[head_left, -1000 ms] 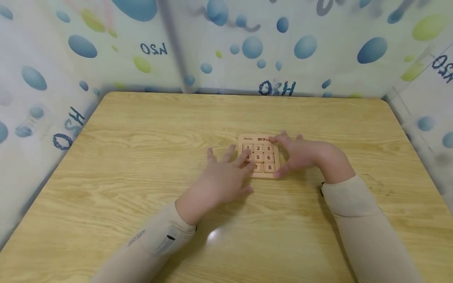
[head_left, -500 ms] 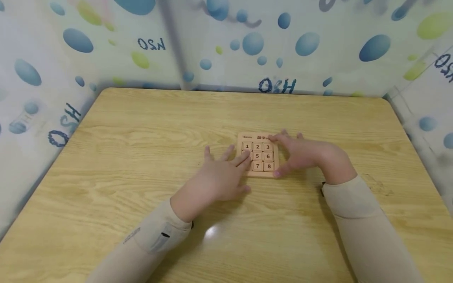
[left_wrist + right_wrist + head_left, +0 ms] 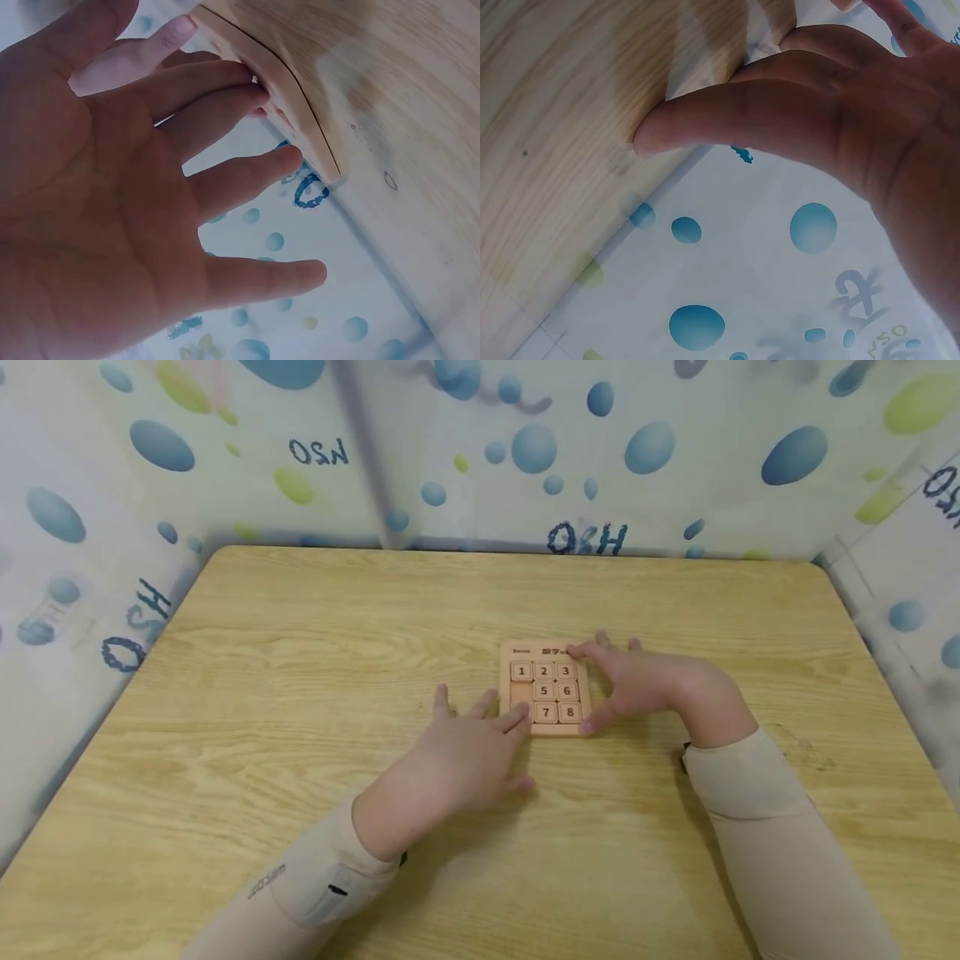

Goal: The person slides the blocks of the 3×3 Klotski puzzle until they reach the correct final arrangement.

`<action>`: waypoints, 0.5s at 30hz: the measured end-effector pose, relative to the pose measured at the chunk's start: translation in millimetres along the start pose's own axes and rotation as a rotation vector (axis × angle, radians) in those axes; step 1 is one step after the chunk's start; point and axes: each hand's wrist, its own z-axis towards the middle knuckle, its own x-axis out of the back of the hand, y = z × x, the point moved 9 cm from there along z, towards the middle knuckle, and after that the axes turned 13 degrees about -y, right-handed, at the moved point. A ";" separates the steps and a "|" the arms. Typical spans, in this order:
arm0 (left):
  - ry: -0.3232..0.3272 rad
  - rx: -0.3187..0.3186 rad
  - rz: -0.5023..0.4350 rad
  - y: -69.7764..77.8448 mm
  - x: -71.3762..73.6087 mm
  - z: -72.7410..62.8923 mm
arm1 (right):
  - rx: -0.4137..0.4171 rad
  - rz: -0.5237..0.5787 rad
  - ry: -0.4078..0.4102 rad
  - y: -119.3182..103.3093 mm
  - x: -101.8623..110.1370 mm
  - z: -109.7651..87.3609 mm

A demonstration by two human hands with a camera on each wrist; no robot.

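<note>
A wooden number slide puzzle [image 3: 585, 685] lies flat on the table, its tiles 1, 2, 3, 5, 6, 7 and 8 showing. The middle-left slot [image 3: 521, 692] is bare wood. My left hand [image 3: 468, 756] comes in from the lower left with fingers spread, two fingertips together over the bottom-left slot and hiding what lies there. In the left wrist view, those fingertips meet the puzzle's face. My right hand [image 3: 637, 681] holds the puzzle's right side, a finger at the top right corner and the thumb at the bottom right.
The wood-grain table [image 3: 337, 610] spreads out around the puzzle. Behind it and along both sides stand pale walls [image 3: 495, 485] printed with blue and green dots. A light sleeve covers each forearm.
My left fingertips have moved down the puzzle's left column towards me. The middle-left slot, which held tile 4, now shows bare. My right hand has stayed in place on the puzzle.
</note>
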 end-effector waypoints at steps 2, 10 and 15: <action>-0.002 -0.009 -0.014 -0.5 0.4 -1.5 | 0.002 -0.001 0.000 -1.1 0.4 -1.0; -0.016 -0.046 -0.049 -3.8 -2.1 -0.6 | 0.020 -0.004 -0.009 -2.6 -2.7 0.2; -0.005 -0.061 -0.041 -4.5 -2.5 1.1 | 0.016 -0.025 -0.018 -5.1 -5.0 1.7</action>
